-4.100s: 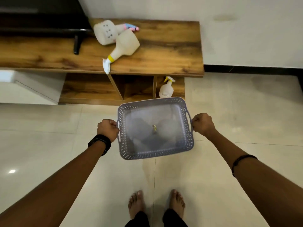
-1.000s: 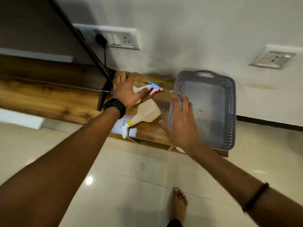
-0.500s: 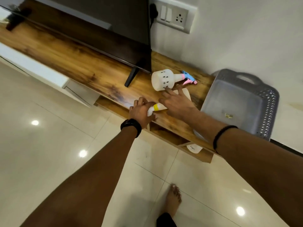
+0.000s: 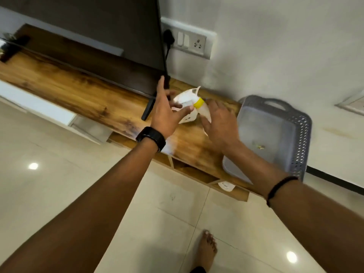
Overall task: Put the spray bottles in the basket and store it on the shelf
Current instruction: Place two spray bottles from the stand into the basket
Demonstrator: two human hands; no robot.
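Observation:
My right hand (image 4: 220, 123) grips the cream body of a spray bottle with a yellow collar (image 4: 198, 103) and holds it tilted above the wooden unit, white sprayer head up and to the left. My left hand (image 4: 165, 111) is right beside that sprayer head with its fingers spread. A second white bottle with dark dots (image 4: 188, 118) lies on the wood behind the hands, mostly hidden. The grey perforated basket (image 4: 301, 134) sits on the right end of the unit, holding no bottles. A third white bottle (image 4: 226, 186) stands in the lower shelf.
A television (image 4: 98, 36) on a black foot (image 4: 146, 109) stands on the wooden TV unit (image 4: 78, 91) to the left. A wall socket (image 4: 197, 44) with a plugged cable is behind. My bare foot (image 4: 206, 245) is on the tiled floor.
The yellow-collared bottle has been lifted off the wood and tipped sprayer-up in my right hand. My left hand has let go of its neck and spread open.

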